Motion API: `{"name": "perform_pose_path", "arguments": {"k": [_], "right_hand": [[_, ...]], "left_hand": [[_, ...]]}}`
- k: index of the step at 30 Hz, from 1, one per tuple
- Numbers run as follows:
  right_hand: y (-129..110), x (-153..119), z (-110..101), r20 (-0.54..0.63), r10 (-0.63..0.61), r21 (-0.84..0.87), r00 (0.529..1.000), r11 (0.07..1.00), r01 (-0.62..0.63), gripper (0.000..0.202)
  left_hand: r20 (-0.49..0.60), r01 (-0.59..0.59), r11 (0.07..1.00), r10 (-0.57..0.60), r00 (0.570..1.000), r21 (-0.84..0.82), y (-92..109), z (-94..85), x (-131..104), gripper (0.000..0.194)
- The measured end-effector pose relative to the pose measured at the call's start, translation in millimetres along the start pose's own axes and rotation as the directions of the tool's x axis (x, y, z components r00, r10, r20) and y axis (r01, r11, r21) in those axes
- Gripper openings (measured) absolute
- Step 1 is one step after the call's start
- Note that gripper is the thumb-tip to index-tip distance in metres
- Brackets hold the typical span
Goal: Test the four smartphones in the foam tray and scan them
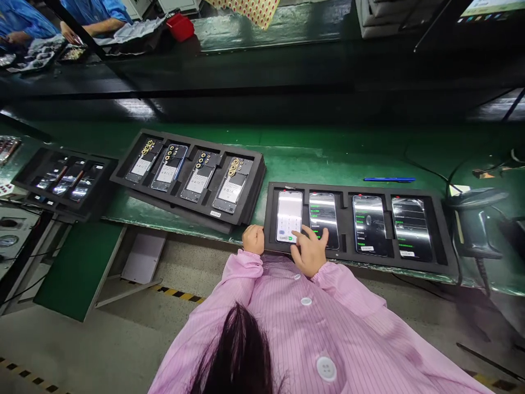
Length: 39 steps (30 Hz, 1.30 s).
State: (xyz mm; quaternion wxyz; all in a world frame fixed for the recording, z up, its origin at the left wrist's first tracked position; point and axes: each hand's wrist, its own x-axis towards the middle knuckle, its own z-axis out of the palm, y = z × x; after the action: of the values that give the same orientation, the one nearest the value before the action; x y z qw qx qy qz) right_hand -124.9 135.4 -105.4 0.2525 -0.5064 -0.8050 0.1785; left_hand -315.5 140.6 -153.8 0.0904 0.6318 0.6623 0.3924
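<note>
A black foam tray [346, 224] holds several phones in separate slots. The leftmost phone [289, 210] has a bright white screen with a keypad and a green button low down. Over its lower right corner reaches my right hand [310, 253], fingers spread, with a fingertip at the screen. Its other fingers hover over the second phone [322, 210], whose dark screen shows green and white text lines. Two more dark-screened phones, the third phone [369, 224] and the fourth phone [411, 227], lie farther right. My left hand [253, 239] is closed in a fist beside the tray's left end, at the bench edge.
Left of me, stacked foam trays [164, 200] carry opened phones with batteries showing. Another dark tray [45, 169] lies farther left. A blue pen [389, 179] lies behind my tray; a scanner-like device [476, 221] stands at right. Across the bench, a co-worker's arm [104, 26] shows near a red bin [180, 27].
</note>
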Motion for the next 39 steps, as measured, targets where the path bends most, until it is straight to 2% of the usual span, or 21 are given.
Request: {"name": "perform_pose_path", "arguments": {"k": [2, 4, 6, 9, 11, 21, 24, 29, 31, 34, 36, 39], "right_hand": [[-4, 4, 1, 0.1, -0.097, 0.038, 0.99, 0.995, 0.093, 0.008], [-5, 6, 2, 0.156, -0.143, 0.056, 0.977, 0.989, 0.136, 0.01], [-3, 6, 0, 0.104, -0.111, 0.042, 0.988, 0.993, 0.107, 0.011], [3, 3, -3, -0.022, 0.013, -0.009, 1.0, 1.0, -0.013, 0.011], [4, 1, -4, -0.045, 0.045, -0.025, 0.998, 0.999, -0.046, 0.011], [-12, 12, 7, 0.123, -0.049, 0.003, 0.991, 0.999, 0.049, 0.008], [-11, 10, 5, 0.088, -0.07, 0.009, 0.994, 0.998, 0.07, 0.007], [-7, 1, -2, -0.044, 0.067, -0.059, 0.997, 0.996, -0.069, 0.011], [-8, 1, -1, -0.022, 0.044, -0.044, 0.999, 0.998, -0.045, 0.012], [-12, 3, 1, 0.094, -0.07, 0.023, 0.993, 0.997, 0.068, 0.01], [-12, 4, 1, 0.142, -0.105, 0.04, 0.984, 0.994, 0.1, 0.008], [-9, 2, 0, 0.051, -0.017, -0.006, 0.999, 1.0, 0.017, 0.009]], "left_hand": [[0.004, 0.003, 1.0, -0.003, 1.0, 0.0, 0, -0.3, 0, 0.032], [0.005, 0.004, 1.0, -0.004, 1.0, -0.002, 0, -0.7, 0, 0.033], [0.007, 0.006, 1.0, -0.006, 1.0, -0.005, 1, -1.0, 1, 0.033], [0.008, 0.01, 1.0, -0.01, 1.0, -0.01, 1, -1.3, 1, 0.033], [0.007, 0.015, 1.0, -0.014, 1.0, -0.011, 1, -1.3, 0, 0.033], [0.026, 0.03, 1.0, -0.029, 0.999, -0.009, 0, -0.9, -1, 0.033], [0.026, 0.027, 1.0, -0.027, 0.999, -0.013, 0, -1.1, 0, 0.032], [0.017, 0.026, 1.0, -0.025, 1.0, -0.012, 0, -1.0, 0, 0.032], [0.014, 0.025, 1.0, -0.024, 1.0, -0.011, 0, -0.9, 0, 0.032], [0.015, 0.021, 1.0, -0.021, 1.0, -0.01, 0, -1.1, 0, 0.033], [0.017, 0.021, 1.0, -0.021, 1.0, -0.008, 0, -1.3, 0, 0.033], [0.019, 0.023, 1.0, -0.023, 1.0, -0.01, 0, -1.2, 0, 0.032]]}}
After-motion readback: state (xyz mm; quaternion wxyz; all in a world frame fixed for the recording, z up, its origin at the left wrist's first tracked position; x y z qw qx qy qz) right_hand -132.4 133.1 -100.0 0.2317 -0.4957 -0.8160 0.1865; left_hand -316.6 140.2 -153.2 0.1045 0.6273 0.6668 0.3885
